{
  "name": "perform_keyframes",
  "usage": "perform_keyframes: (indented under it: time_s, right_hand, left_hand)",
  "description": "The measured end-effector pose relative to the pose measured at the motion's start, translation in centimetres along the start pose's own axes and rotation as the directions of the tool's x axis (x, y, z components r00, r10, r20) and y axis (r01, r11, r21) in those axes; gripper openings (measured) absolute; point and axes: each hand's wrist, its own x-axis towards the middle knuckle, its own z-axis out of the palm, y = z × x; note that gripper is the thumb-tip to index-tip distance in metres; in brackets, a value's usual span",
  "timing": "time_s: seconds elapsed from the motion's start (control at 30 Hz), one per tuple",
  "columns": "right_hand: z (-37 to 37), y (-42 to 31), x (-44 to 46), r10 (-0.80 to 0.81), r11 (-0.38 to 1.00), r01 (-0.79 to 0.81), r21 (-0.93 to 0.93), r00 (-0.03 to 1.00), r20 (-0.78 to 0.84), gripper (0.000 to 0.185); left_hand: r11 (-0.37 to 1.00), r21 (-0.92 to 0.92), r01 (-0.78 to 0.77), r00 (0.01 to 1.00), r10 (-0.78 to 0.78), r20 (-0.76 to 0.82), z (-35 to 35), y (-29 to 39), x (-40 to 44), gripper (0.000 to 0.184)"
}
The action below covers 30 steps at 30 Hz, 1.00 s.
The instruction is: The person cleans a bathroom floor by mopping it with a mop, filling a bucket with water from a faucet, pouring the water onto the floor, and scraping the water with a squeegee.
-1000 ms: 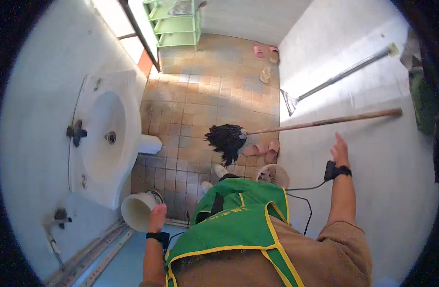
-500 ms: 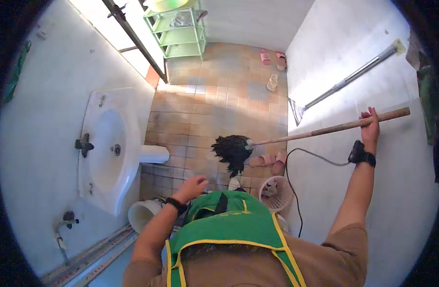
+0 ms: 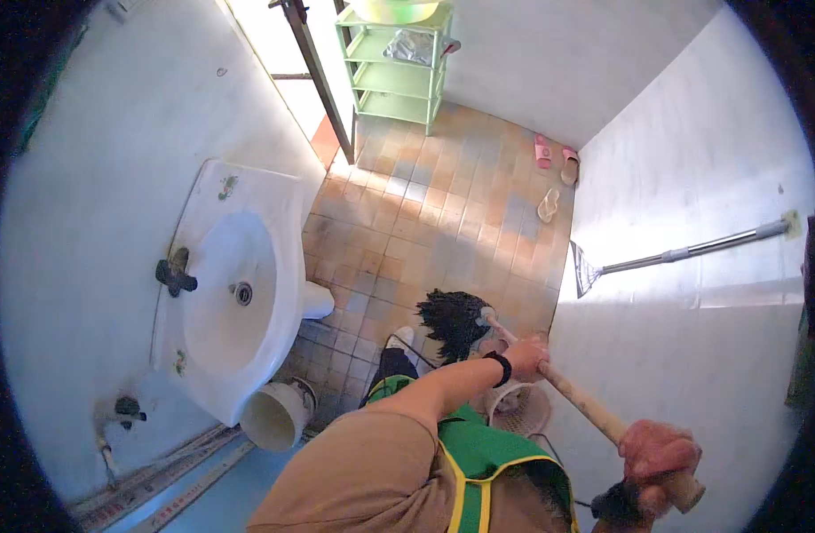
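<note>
Mop (image 3: 581, 398) slants down to floor (image 3: 461, 240), its head (image 3: 454, 324) just beside shoe (image 3: 403, 341). L grip (image 3: 525, 357) wrapped round it, lower down; R grip (image 3: 660, 453) curled round it nr top end. Poss. trouble: wide swing cd knock wall (image 3: 718, 373) or tip bin (image 3: 518, 413), both v. close; head might drag on shoe & trip wearer. Can't tell if floor's wet; if so, slip risk.

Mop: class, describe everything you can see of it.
The mop has a shaggy black head that looks like cloth strips, a pale collar and a long wooden-looking handle, slanting to the view's lower right. The left hand grips the handle partway along, the right hand near its end. Whether the head touches the tiled floor is unclear.
</note>
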Motion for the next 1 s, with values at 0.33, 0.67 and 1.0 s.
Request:
perform_keyframes:
  time_s: [0.33,0.67,1.0]
  right_hand:
    - [2.0,-12.5,12.1,-0.324,0.923,0.311,0.226,0.946,0.020,0.032]
    - [0.9,-12.7,14.5,-0.326,0.930,0.354,0.103,0.920,-0.217,0.028]
    - [15.8,24.6,12.8,0.039,0.989,-0.013,0.150,0.985,-0.170,0.023]
  left_hand:
    - [0.996,-0.084,-0.012,0.999,0.015,0.032,-26.2,11.9,-1.1,0.025]
    - [0.984,0.137,-0.111,0.993,0.116,-0.031,-40.4,6.2,2.4,0.021]
    - [0.789,0.511,0.342,0.901,-0.430,0.062,-36.7,-30.0,-3.9,0.012]
